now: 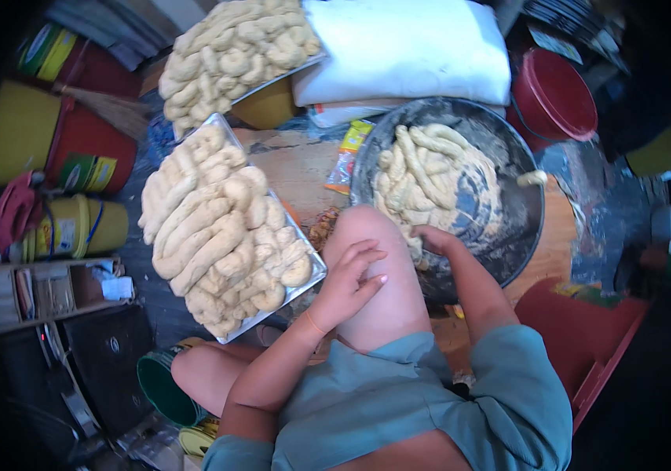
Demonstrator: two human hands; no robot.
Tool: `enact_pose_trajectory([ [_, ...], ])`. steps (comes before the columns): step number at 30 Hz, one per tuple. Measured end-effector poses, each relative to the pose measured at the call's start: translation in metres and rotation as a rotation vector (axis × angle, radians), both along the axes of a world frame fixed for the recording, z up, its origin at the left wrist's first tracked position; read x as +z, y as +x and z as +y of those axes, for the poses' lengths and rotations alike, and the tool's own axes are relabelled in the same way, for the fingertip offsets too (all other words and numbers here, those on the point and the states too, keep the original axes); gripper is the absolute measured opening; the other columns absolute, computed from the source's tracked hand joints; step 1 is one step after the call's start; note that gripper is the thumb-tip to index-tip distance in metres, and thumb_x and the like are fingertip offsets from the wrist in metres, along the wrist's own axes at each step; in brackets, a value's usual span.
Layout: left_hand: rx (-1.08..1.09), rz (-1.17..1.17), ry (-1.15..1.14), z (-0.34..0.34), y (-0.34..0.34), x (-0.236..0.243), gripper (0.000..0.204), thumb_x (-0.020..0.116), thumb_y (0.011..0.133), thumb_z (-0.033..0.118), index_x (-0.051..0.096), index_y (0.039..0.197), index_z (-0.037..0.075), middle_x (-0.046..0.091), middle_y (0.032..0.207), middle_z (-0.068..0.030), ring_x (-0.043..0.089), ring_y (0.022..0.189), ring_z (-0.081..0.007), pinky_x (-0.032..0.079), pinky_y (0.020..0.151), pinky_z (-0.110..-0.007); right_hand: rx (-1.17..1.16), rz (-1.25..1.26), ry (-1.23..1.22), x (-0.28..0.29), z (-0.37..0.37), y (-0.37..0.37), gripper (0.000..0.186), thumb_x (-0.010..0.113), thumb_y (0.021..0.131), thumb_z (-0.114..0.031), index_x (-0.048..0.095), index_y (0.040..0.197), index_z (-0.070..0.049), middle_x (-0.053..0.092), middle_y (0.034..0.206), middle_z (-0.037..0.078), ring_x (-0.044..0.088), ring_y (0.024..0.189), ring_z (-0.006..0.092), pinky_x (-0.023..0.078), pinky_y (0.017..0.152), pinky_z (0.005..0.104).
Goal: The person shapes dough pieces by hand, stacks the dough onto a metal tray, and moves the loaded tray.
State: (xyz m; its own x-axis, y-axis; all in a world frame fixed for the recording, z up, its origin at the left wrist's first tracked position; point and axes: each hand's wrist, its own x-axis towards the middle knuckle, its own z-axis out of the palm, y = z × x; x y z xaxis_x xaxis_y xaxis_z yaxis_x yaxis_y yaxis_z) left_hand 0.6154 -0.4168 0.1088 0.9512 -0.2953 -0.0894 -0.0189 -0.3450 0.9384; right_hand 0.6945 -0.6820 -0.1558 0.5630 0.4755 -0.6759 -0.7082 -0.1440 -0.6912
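Left hand [355, 282] lies on the bare raised knee [367, 228], fingers loosely spread, holding nothing. Right hand [435, 239] is in the wide round black basin [522, 235], low on its near side, fingertips at the pale dough there; fingers look bent, but can't tell if they pinch or just touch.

Pale, floury dough ropes [415, 169] are heaped in the basin's left half; loose flour and smears cover the middle. One short pale dough piece [532, 179] sits at the right rim.

Obstructions: knee stands between basin and the silver rectangular metal tray [316, 275], covering part of the basin's near-left rim. Right forearm crosses the near rim. Tray is loaded with thick pale dough rolls [210, 228]. Beyond it, a second dough pile [233, 59] on another tray.

Around: big white sack [406, 51] behind the basin; yellow-and-red plastic packet [355, 137] just beside its left rim; round red plastic bucket [557, 94] near its far-right side; large red plastic container [579, 337] lower right. Left side: yellow plastic bucket [104, 228], pale wooden shelf box [45, 290], green round bucket [166, 385] next to the other leg.
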Motion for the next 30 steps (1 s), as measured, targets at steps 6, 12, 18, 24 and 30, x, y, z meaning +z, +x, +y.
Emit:
enact_pose_trajectory([
  [6, -0.056, 0.002, -0.061, 0.004, 0.005, 0.006, 0.046, 0.064, 0.092, 0.019, 0.051, 0.132, 0.001, 0.051, 0.131, -0.0151, 0.049, 0.125, -0.0272, 0.040, 0.103, -0.037, -0.091, 0.026, 0.809, 0.128, 0.010, 0.055, 0.050, 0.050, 0.093, -0.052, 0.058, 0.098, -0.003, 0.060, 0.076, 0.010, 0.060, 0.068, 0.0214, 0.048, 0.058, 0.0313],
  [12, 0.140, 0.069, -0.652, 0.007, 0.029, 0.006, 0.055, 0.061, 0.096, 0.030, 0.044, 0.137, -0.001, 0.050, 0.135, -0.0127, 0.052, 0.116, -0.0214, 0.040, 0.102, -0.036, 0.291, -0.641, 0.308, 0.296, 0.115, 0.035, 0.063, 0.052, 0.093, -0.059, 0.057, 0.120, -0.001, 0.063, 0.097, 0.010, 0.061, 0.087, 0.0175, 0.050, 0.073, 0.0299],
  [18, 0.562, 0.018, -1.096, 0.085, 0.049, 0.093, 0.025, 0.050, 0.101, 0.027, 0.054, 0.110, 0.005, 0.065, 0.102, -0.0113, 0.062, 0.098, -0.0211, 0.049, 0.092, -0.039, 0.719, -0.795, 0.251, 0.322, 0.184, 0.052, 0.064, 0.071, 0.084, -0.043, 0.054, 0.126, 0.001, 0.064, 0.111, 0.013, 0.061, 0.100, 0.0221, 0.048, 0.087, 0.0360],
  [24, 0.803, -0.343, -0.985, 0.241, 0.060, 0.122, 0.045, 0.058, 0.091, -0.001, 0.035, 0.129, 0.009, 0.059, 0.092, -0.0089, 0.066, 0.079, -0.0240, 0.054, 0.083, -0.043, 0.581, -0.720, -0.002, 0.361, 0.260, 0.077, 0.046, 0.079, 0.077, -0.018, 0.058, 0.115, -0.003, 0.065, 0.102, 0.009, 0.063, 0.089, 0.0170, 0.051, 0.079, 0.0319],
  [30, 1.139, -0.389, -0.588, 0.348, 0.063, 0.077, 0.058, 0.066, 0.086, 0.000, 0.037, 0.135, 0.005, 0.058, 0.103, -0.0135, 0.064, 0.087, -0.0253, 0.054, 0.082, -0.040, 0.108, -0.910, 0.344, 0.333, 0.354, 0.117, 0.032, 0.073, 0.083, -0.011, 0.063, 0.112, -0.002, 0.062, 0.114, 0.008, 0.059, 0.101, 0.0153, 0.051, 0.082, 0.0302],
])
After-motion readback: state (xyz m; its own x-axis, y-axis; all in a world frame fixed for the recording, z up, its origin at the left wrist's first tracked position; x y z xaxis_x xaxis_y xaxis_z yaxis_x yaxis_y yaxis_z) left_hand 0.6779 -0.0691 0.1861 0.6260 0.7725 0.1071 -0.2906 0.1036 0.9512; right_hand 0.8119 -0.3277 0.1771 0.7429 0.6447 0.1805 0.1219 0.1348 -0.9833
